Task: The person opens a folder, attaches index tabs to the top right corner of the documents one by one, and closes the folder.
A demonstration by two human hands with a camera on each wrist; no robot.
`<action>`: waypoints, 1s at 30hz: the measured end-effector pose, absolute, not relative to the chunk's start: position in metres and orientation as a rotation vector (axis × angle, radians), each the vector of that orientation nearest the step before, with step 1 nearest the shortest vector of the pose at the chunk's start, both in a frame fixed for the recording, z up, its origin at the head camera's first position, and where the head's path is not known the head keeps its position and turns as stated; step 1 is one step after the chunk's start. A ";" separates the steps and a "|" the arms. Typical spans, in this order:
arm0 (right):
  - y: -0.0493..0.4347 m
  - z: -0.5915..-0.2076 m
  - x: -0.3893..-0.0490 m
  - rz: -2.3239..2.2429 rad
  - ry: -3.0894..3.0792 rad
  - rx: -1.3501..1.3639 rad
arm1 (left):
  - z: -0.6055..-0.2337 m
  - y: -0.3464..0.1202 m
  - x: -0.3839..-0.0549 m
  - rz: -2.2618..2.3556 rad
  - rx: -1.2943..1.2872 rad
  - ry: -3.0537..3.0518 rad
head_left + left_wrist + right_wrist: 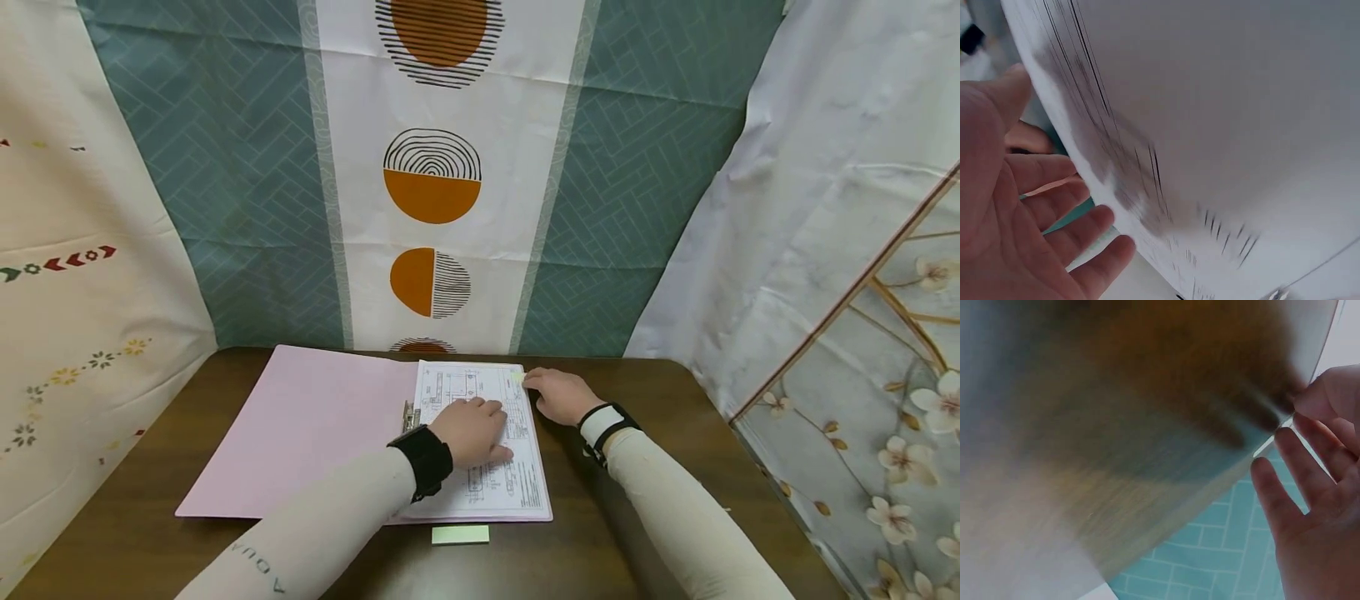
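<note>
A pink clip folder (322, 433) lies opened out on the brown table, with printed technical-drawing sheets (528, 479) on its right half. My left hand (471, 432) rests on the middle of the sheets, palm down with fingers spread. In the left wrist view its fingers (1088, 228) are nearly straight over the paper. My right hand (561, 395) is at the sheets' upper right edge, thumb and forefinger together at a small yellow sticky note (518, 378). In the right wrist view the other fingers (1307, 469) stretch out.
A pad of pale green sticky notes (460, 535) lies just in front of the folder. The folder's metal clip (408, 415) sits at the sheets' left side. Patterned curtains (660, 167) hang behind the table (645, 400) and along both sides.
</note>
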State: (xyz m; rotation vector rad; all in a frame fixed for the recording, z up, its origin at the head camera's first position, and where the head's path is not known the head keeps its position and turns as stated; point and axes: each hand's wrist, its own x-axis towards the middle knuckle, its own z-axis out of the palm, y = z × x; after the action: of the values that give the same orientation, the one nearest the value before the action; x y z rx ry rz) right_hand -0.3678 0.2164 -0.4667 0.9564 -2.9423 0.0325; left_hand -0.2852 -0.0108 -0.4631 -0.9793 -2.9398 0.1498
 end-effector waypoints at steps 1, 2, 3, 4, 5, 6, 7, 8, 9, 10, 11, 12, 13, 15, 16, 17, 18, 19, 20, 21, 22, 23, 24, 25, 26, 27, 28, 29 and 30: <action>0.217 -0.466 -0.364 0.033 -2.934 0.973 | -0.460 -0.013 -0.277 0.132 -1.015 -2.935; 0.218 -0.465 -0.360 0.039 -2.929 0.987 | -0.458 -0.016 -0.268 0.112 -1.049 -2.933; 0.219 -0.464 -0.356 0.044 -2.924 1.000 | -0.456 -0.019 -0.261 0.091 -1.081 -2.935; 0.219 -0.463 -0.353 0.051 -2.920 1.008 | -0.452 -0.021 -0.254 0.082 -1.109 -2.938; 0.219 -0.462 -0.349 0.070 -2.922 1.009 | -0.452 -0.023 -0.248 0.073 -1.129 -2.945; 0.220 -0.462 -0.344 0.083 -2.928 1.004 | -0.451 -0.024 -0.243 0.065 -1.148 -2.946; 0.220 -0.461 -0.340 0.093 -2.940 0.995 | -0.449 -0.025 -0.238 0.059 -1.166 -2.948; 0.220 -0.461 -0.336 0.100 -2.949 0.988 | -0.448 -0.026 -0.235 0.054 -1.183 -2.948; 0.221 -0.462 -0.332 0.104 -2.959 0.982 | -0.448 -0.026 -0.231 0.050 -1.196 -2.948; 0.221 -0.462 -0.328 0.110 -2.968 0.977 | -0.448 -0.026 -0.228 0.051 -1.207 -2.943; 0.221 -0.463 -0.324 0.114 -2.972 0.974 | -0.449 -0.026 -0.226 0.045 -1.215 -2.941; 0.222 -0.464 -0.319 0.115 -2.970 0.979 | -0.449 -0.026 -0.223 0.039 -1.224 -2.939; 0.223 -0.465 -0.315 0.121 -2.962 0.991 | -0.448 -0.026 -0.221 0.033 -1.232 -2.937; 0.224 -0.466 -0.304 0.133 -2.945 1.008 | -0.449 -0.024 -0.217 0.033 -1.247 -2.927; 0.225 -0.467 -0.299 0.137 -2.933 1.018 | -0.450 -0.024 -0.216 0.036 -1.253 -2.918; 0.226 -0.467 -0.294 0.142 -2.923 1.025 | -0.450 -0.023 -0.215 0.038 -1.256 -2.913; 0.226 -0.467 -0.289 0.146 -2.914 1.032 | -0.451 -0.023 -0.213 0.044 -1.258 -2.903; 0.227 -0.467 -0.284 0.146 -2.904 1.036 | -0.451 -0.023 -0.212 0.052 -1.258 -2.895; 0.228 -0.467 -0.279 0.149 -2.901 1.035 | -0.452 -0.022 -0.211 0.055 -1.257 -2.886; 0.228 -0.467 -0.275 0.149 -2.898 1.034 | -0.452 -0.022 -0.210 0.057 -1.254 -2.878; 0.229 -0.467 -0.271 0.154 -2.894 1.033 | -0.452 -0.022 -0.209 0.056 -1.249 -2.874; 0.229 -0.466 -0.266 0.162 -2.891 1.032 | -0.452 -0.023 -0.208 0.053 -1.245 -2.871; 0.229 -0.466 -0.262 0.164 -2.888 1.031 | -0.452 -0.023 -0.207 0.052 -1.240 -2.869; 0.230 -0.466 -0.259 0.168 -2.884 1.033 | -0.452 -0.023 -0.206 0.049 -1.237 -2.867; 0.231 -0.465 -0.255 0.176 -2.883 1.034 | -0.452 -0.023 -0.205 0.043 -1.235 -2.866; 0.231 -0.465 -0.251 0.178 -2.871 1.042 | -0.452 -0.023 -0.205 0.038 -1.233 -2.866; 0.231 -0.464 -0.247 0.189 -2.864 1.045 | -0.452 -0.023 -0.204 0.030 -1.231 -2.869; 0.232 -0.464 -0.244 0.200 -2.861 1.046 | -0.452 -0.024 -0.204 0.025 -1.231 -2.867; 0.232 -0.463 -0.241 0.210 -2.859 1.043 | -0.452 -0.024 -0.203 0.020 -1.230 -2.865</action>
State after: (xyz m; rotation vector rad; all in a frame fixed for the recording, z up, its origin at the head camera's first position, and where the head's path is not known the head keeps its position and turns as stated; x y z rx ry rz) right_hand -0.2406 0.2325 -0.4628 1.0425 -2.8590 0.2103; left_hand -0.2035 -0.0238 -0.4519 -1.2303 -2.8648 0.0198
